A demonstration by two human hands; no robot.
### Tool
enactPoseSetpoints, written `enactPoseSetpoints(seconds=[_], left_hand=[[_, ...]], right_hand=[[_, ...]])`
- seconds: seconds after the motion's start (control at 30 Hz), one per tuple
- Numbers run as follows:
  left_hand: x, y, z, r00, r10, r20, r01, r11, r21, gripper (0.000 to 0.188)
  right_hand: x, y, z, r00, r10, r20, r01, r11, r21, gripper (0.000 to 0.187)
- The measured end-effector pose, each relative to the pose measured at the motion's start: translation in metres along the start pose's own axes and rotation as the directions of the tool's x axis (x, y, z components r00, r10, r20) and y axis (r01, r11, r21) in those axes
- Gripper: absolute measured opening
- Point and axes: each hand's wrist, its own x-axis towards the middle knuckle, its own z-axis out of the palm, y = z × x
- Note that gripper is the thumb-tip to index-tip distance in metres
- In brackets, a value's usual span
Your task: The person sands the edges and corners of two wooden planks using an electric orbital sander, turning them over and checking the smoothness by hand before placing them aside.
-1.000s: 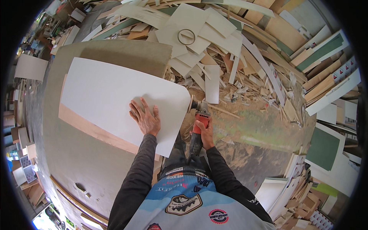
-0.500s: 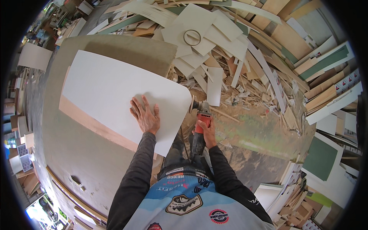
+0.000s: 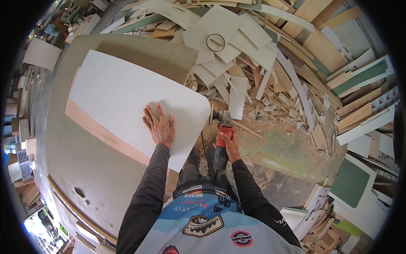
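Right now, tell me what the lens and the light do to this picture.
Head view: black corners frame it, and the edges of the table bow toward the rim; the lower left is partly blown out; a soft shadow lies by the left hand on the white panel; the grinder looks fairly sharp, the left-rim clutter softer.

Your pale blue-and-grey fabric shirt (image 3: 231,220) carries a brown-edged, shield-shaped badge (image 3: 203,225), a round, toothed red-and-black badge (image 3: 241,239) and a cut-off red emblem (image 3: 170,250). Red, white and dark-blue lettering (image 3: 195,195) crosses its blue band. White letters (image 3: 280,222) mark your black right sleeve (image 3: 256,192). Rightward, a pale strip (image 3: 384,100) among boards bears repeated red-and-black signs, too small to read.
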Motion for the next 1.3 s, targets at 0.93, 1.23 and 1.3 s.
enactPoseSetpoints(seconds=[0.93, 1.23, 1.3], left_hand=[[0.001, -0.002, 0.004, 0.999, -0.028, -0.02, 0.029, 0.999, 0.016, 0.073], [0.001, -0.001, 0.003, 0.999, -0.025, -0.023, 0.026, 0.999, 0.035, 0.072], [0.001, -0.001, 0.004, 0.999, -0.023, -0.026, 0.024, 0.999, 0.043, 0.072]], right_hand=[[0.025, -0.014, -0.017, 0.993, 0.019, 0.116, -0.01, 0.997, -0.078, 0.067], [0.034, -0.019, -0.023, 0.987, 0.041, 0.152, -0.025, 0.994, -0.103, 0.069], [0.035, -0.019, -0.025, 0.986, 0.044, 0.159, -0.027, 0.994, -0.109, 0.069]])
